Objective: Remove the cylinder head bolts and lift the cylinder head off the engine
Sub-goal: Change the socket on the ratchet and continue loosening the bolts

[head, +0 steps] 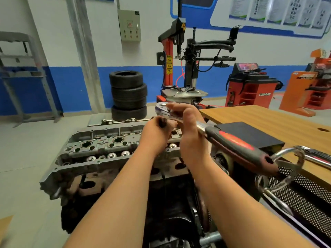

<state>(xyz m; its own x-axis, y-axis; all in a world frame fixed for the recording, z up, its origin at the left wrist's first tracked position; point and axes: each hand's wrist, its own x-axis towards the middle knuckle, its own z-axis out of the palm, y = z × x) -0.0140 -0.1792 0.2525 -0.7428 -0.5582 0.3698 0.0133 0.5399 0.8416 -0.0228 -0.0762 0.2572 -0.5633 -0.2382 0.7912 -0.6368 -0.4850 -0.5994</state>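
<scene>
Your right hand (pixel 189 122) was wrapped around the shaft of the ratchet wrench (pixel 232 142) just behind its shiny head, and the red-and-black handle ran back toward you on the right. Your left hand (pixel 159 131) was curled around a dark socket piece (pixel 162 123) hanging under that head; I could not tell how the piece met the wrench. Both hands were raised above the right half of the cylinder head (pixel 100 145). The cylinder head sat on the engine (pixel 170 203) directly in front of you, its open top facing up and its long side running left to right.

To your right was the wooden tabletop (pixel 259 117), and a black block (pixel 250 135) lay along its left edge, beside the wrench handle. A metal ring (pixel 286 158) hung at the handle's end. Farther back, a stack of tyres (pixel 129 93) stood on the floor beside a red tyre changer (pixel 180 68).
</scene>
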